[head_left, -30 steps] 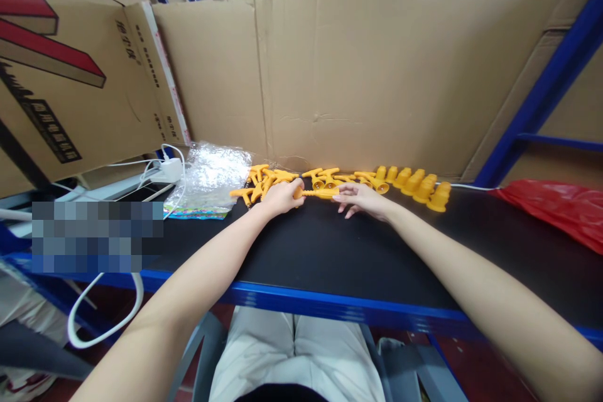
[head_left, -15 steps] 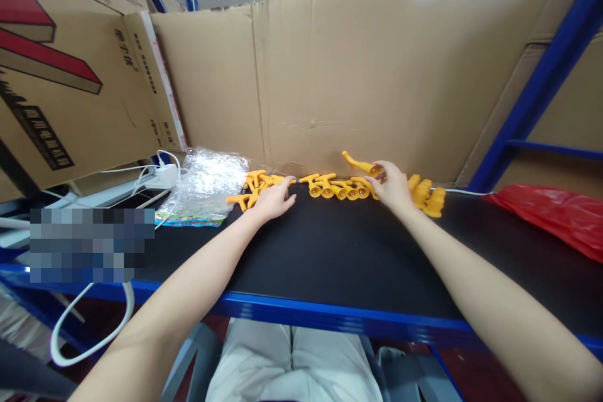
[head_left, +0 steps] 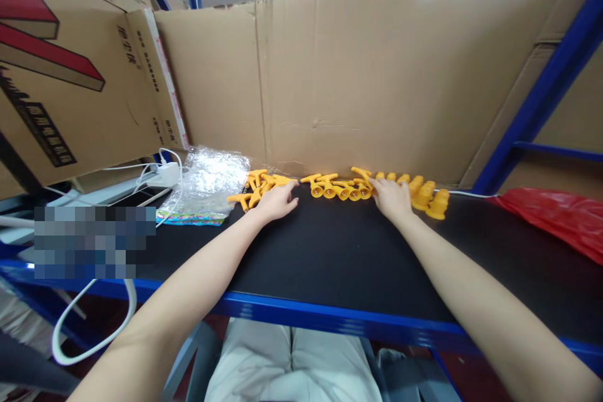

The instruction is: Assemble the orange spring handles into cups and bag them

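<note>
"Where are the hands?"

"The left hand [head_left: 277, 201], just left of centre, lies over the edge of a heap of yellow T-shaped pieces [head_left: 267, 184], thumb spread from forefinger."

"And the right hand [head_left: 394, 198]?"

"Right of centre on the black table [head_left: 320, 251], between a row of yellow flared pieces [head_left: 330, 193] and upright yellow cones [head_left: 438, 203]. Whether it grips anything, I can't tell."

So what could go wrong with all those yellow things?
The right hand is right by the standing yellow pieces; a bump might tip some over.
The left hand is at a jumbled yellow pile; a nudge could scatter it.
The white loop hanging below the shelf's edge might snag something.
</note>
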{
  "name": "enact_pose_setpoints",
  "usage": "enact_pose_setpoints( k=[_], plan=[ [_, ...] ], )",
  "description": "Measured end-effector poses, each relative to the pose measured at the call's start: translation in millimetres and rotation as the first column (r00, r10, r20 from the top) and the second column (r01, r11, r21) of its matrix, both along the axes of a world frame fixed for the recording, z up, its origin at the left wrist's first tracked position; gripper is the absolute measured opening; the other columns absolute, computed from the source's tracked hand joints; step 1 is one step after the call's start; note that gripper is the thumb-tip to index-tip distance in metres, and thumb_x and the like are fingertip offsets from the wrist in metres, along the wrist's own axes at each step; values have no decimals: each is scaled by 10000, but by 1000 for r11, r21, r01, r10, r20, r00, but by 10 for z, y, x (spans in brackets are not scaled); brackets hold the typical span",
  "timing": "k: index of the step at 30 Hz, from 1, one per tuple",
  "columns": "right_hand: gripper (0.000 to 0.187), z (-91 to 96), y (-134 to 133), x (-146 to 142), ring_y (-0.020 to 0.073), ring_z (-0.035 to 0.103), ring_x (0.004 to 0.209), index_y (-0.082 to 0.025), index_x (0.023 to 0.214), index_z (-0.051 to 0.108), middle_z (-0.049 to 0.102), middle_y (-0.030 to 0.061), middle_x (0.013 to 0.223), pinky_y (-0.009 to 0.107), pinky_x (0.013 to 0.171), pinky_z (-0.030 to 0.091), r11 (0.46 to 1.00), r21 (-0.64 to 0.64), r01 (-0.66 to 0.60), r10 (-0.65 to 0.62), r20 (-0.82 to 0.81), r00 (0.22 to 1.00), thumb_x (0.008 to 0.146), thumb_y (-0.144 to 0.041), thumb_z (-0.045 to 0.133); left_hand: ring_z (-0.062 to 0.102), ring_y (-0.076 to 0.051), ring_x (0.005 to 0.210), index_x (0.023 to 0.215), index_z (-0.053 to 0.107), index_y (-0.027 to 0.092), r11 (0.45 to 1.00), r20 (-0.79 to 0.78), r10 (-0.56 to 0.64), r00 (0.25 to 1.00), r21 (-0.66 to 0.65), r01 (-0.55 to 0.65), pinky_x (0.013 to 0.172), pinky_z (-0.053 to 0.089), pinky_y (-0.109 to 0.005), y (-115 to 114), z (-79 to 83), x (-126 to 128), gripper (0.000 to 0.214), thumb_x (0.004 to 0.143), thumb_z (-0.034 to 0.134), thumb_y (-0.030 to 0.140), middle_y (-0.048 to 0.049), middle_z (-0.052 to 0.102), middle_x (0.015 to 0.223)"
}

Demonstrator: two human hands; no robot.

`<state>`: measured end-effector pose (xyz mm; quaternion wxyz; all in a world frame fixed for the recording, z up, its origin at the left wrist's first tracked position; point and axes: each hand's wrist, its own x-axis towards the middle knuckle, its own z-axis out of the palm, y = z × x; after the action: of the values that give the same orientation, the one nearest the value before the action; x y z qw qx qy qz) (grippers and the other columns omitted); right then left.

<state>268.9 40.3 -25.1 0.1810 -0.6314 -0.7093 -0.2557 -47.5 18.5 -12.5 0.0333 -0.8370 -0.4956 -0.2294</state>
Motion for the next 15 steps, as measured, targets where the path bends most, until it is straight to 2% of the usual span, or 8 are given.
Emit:
enact_pose_setpoints(
  k=[5,11,15],
  plan=[
    [413,-92,102,78,289,477,1090,-214,1221,493,555,116,1194,488,879,328,993,-118,-19,4,-128,992,811,-223,452,583,-169,767,1204,429,211,1000,0,5,1000,-9,-5,683,437,-284,9,-5,0,412,808,436,322,-14,630,836],
    [517,-160,222,140,286,366,1234,-176,1298,429,427,119,1345,459,977,313,974,-215,-71,20,-230,973,795,-286,476,580,-175,753,1207,426,203,1000,-7,0,1000,-12,0,676,445,-294,0,4,-4,414,810,429,320,-19,629,840],
    [612,-166,286,151,323,325,1257,-162,1325,388,364,131,1387,504,988,289,973,-211,-94,28,-299,954,747,-321,512,559,-187,881,1164,479,198,997,-65,49,997,58,-45,767,434,-304,29,38,-52,383,786,418,186,-51,610,955]
  ],
)
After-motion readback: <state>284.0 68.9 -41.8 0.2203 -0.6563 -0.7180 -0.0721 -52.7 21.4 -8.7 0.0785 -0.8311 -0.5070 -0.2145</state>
